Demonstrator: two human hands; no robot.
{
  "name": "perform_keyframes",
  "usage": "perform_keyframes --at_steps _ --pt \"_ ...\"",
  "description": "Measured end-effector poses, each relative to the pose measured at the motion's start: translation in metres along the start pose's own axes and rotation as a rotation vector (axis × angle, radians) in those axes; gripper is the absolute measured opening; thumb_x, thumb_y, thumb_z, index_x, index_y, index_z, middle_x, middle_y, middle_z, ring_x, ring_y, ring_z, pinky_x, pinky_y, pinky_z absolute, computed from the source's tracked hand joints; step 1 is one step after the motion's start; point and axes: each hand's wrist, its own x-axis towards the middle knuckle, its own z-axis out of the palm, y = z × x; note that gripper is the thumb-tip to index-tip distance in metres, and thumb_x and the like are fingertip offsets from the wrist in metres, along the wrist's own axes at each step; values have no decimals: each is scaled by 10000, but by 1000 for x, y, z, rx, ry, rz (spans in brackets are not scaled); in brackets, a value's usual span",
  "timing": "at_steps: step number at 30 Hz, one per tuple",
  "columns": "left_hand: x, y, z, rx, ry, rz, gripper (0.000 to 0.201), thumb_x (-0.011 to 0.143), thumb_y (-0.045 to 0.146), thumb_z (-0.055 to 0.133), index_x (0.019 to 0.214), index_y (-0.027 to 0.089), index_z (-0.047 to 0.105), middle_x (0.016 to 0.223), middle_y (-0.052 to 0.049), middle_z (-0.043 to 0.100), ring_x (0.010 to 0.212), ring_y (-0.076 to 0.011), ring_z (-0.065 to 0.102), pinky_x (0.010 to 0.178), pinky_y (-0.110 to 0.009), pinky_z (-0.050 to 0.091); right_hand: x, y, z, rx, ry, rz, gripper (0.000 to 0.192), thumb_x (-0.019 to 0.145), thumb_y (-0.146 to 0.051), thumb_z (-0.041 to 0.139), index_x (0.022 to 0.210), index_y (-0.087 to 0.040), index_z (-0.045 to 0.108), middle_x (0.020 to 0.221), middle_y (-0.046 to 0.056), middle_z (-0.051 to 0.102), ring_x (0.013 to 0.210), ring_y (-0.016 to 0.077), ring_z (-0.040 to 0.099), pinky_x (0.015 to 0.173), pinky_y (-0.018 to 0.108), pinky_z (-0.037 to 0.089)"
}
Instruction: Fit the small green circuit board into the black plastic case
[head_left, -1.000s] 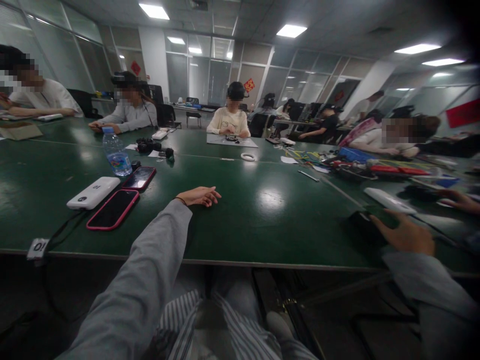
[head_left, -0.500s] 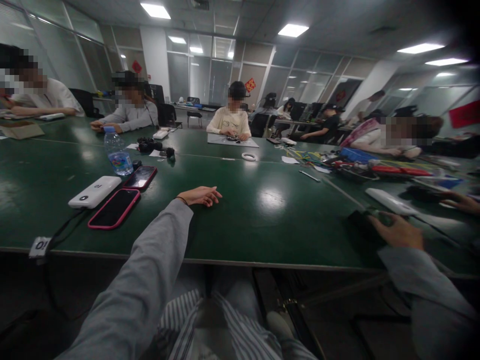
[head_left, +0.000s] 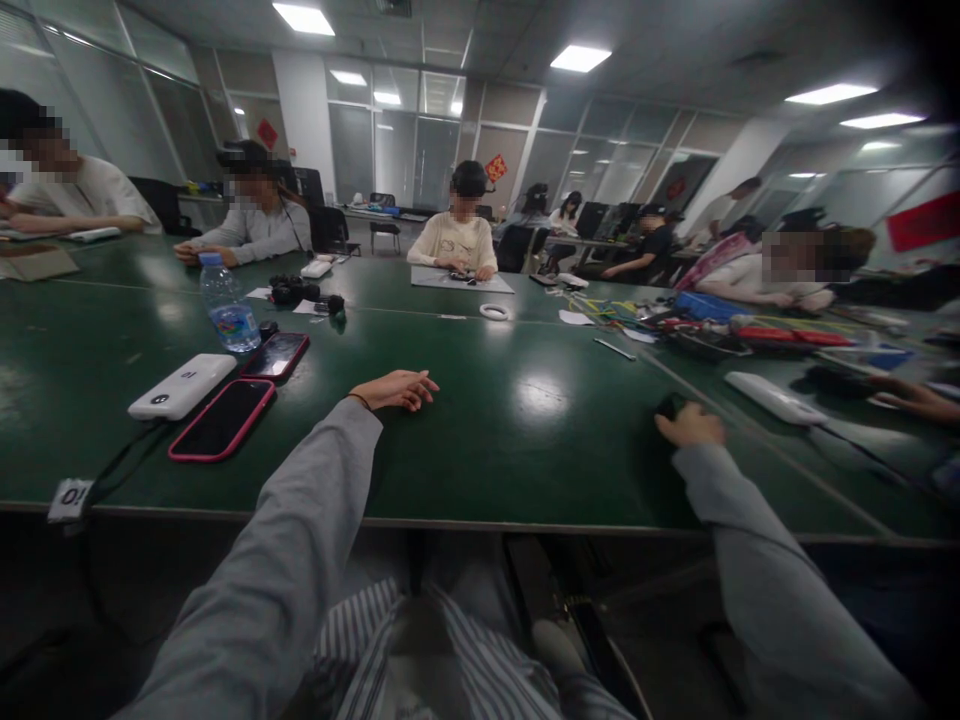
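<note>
My left hand [head_left: 396,390] lies on the green table [head_left: 487,460], its fingers loosely bent and partly stretched, with nothing visible in it. Farther to the right, my right hand [head_left: 691,426] is closed round a small black object [head_left: 670,405] at the tabletop. Most of that object is hidden by the fingers, so its kind cannot be made out. Left of my left hand are a phone in a pink case [head_left: 223,420], a second phone [head_left: 277,356] and a white power bank [head_left: 183,387] with a cable.
A water bottle [head_left: 229,305] stands behind the phones. Across the table lie a white ring [head_left: 493,312], a thin metal tool [head_left: 614,349] and black gear [head_left: 294,290]. Cables and tools [head_left: 712,330] are heaped at right, near another white device [head_left: 772,398] and another person's hand [head_left: 911,397]. Several people sit around.
My right hand has moved left across the table with the black object, nearer the middle. My left hand has stayed in place. The whole view has shifted slightly.
</note>
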Motion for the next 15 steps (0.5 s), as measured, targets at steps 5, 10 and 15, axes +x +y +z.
perform_keyframes --at_steps 5,10,15 --pt "13 -9 -15 67 428 197 343 849 442 540 1004 152 638 989 -97 643 716 -121 579 645 -264 456 -81 -166 3 189 26 -417 497 874 -296 535 1308 -73 442 1125 251 494 1081 311 473 877 418 387" --pt "31 -23 -39 77 807 356 308 869 366 521 1082 162 609 1165 -107 617 937 -151 585 803 -272 442 -183 -285 1 516 18 -1077 476 901 -310 497 1341 -139 434 1111 155 513 1060 277 459 952 425 397" --pt "35 -28 -48 -22 771 425 395 857 473 493 995 135 643 1101 -120 654 938 -168 607 873 -302 439 -248 -324 -11 693 -61 -1372 544 899 -401 514 1374 -181 367 1158 114 495 1068 260 466 960 436 424"
